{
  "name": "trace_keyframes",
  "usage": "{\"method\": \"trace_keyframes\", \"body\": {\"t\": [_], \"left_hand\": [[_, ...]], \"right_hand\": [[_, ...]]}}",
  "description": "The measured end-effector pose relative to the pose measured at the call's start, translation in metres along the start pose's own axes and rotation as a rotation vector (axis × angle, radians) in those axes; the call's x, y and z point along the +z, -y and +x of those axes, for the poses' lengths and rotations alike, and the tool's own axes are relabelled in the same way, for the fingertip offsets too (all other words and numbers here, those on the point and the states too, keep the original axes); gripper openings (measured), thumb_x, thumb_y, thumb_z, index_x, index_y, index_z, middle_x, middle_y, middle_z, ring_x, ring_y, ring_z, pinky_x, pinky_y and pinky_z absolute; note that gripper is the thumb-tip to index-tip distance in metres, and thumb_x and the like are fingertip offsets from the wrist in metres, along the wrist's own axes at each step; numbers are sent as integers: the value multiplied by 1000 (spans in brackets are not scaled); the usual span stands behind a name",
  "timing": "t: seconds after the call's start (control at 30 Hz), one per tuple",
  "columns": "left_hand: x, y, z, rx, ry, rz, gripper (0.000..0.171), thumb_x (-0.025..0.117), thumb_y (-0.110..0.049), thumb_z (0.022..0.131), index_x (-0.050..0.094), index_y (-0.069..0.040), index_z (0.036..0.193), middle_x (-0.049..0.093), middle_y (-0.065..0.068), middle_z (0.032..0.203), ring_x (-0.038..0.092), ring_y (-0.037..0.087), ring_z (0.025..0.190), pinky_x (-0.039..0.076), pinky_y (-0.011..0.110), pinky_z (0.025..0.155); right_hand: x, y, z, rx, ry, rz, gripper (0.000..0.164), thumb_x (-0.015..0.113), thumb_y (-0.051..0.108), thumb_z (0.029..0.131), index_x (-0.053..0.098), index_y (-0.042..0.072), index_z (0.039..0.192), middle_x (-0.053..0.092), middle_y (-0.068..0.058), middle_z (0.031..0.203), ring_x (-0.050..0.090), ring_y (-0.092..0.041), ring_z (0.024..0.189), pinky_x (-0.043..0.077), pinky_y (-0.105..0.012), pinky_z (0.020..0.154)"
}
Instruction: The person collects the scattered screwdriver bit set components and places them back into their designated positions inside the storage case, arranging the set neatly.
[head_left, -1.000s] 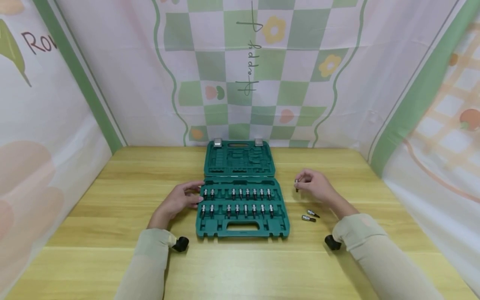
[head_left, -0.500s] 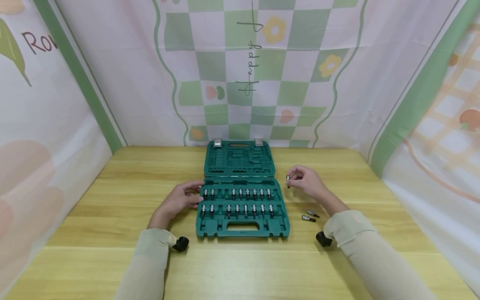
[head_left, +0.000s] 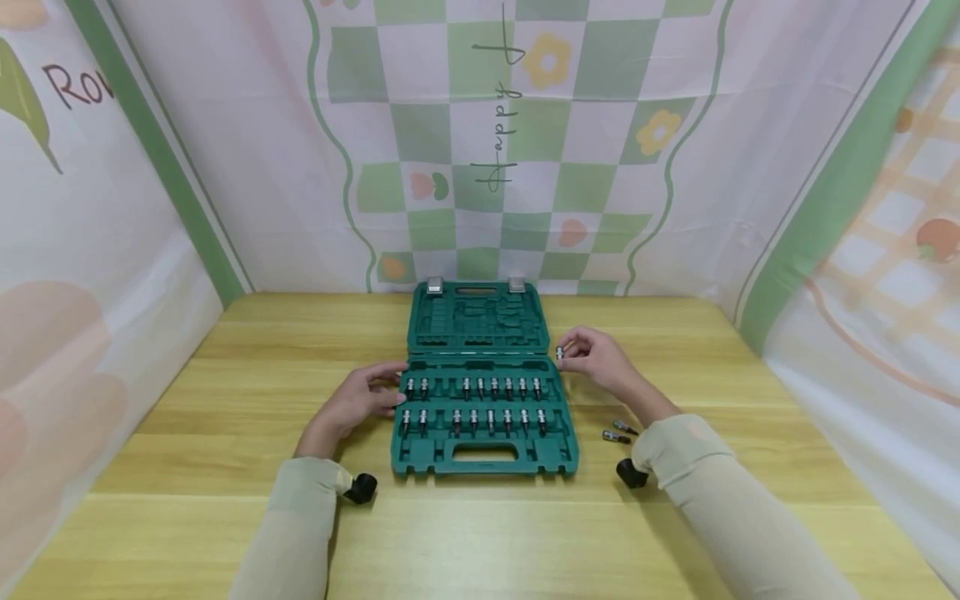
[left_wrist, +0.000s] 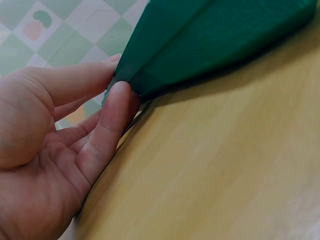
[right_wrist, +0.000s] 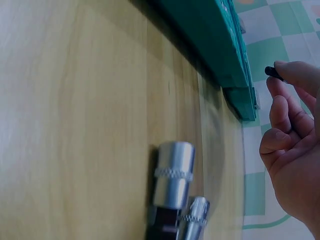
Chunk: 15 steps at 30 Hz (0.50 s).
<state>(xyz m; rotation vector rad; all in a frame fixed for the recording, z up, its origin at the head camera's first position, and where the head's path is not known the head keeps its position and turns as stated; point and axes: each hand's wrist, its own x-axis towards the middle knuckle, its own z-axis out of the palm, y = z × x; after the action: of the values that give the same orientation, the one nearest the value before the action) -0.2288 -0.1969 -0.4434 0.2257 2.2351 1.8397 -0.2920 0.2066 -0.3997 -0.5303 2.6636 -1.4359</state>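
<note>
Over the right back corner of the green plastic case, my right hand pinches a socket bit between thumb and fingertips. In the right wrist view the dark tip of that bit sticks out past the fingers. My left hand rests at the left side of the case, its fingertips touching the wall. Two rows of socket bits stand in the case's slots, with gaps in both rows. Two loose socket bits, one nearer me and one behind it, lie right of the case.
The case's lid lies folded back, with metal latches at its far edge. A wooden table bears everything. Printed cloth hangs behind the table and on both sides. Black wrist cameras sit at the sleeves.
My right hand has moved left and slightly back with the socket bit, from beside the case to its right back corner. The left hand and the case have stayed put.
</note>
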Motion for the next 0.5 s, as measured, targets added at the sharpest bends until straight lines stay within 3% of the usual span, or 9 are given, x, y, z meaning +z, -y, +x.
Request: {"method": "trace_keyframes", "body": {"t": [0.33, 0.5], "left_hand": [[1, 0, 1, 5, 2, -1, 55, 64, -2, 93, 46, -7, 144, 46, 22, 132, 58, 29, 103, 57, 39, 80], [1, 0, 0, -4, -1, 1, 55, 63, -1, 93, 45, -7, 145, 45, 22, 133, 58, 29, 102, 57, 38, 80]], "right_hand": [[5, 2, 3, 7, 11, 14, 24, 70, 1, 88, 61, -6, 109, 67, -13, 88, 63, -22, 81, 53, -48, 76], [11, 5, 6, -11, 24, 19, 25, 71, 2, 87, 62, -7, 109, 68, -13, 87, 63, -22, 80, 54, -44, 73]]}}
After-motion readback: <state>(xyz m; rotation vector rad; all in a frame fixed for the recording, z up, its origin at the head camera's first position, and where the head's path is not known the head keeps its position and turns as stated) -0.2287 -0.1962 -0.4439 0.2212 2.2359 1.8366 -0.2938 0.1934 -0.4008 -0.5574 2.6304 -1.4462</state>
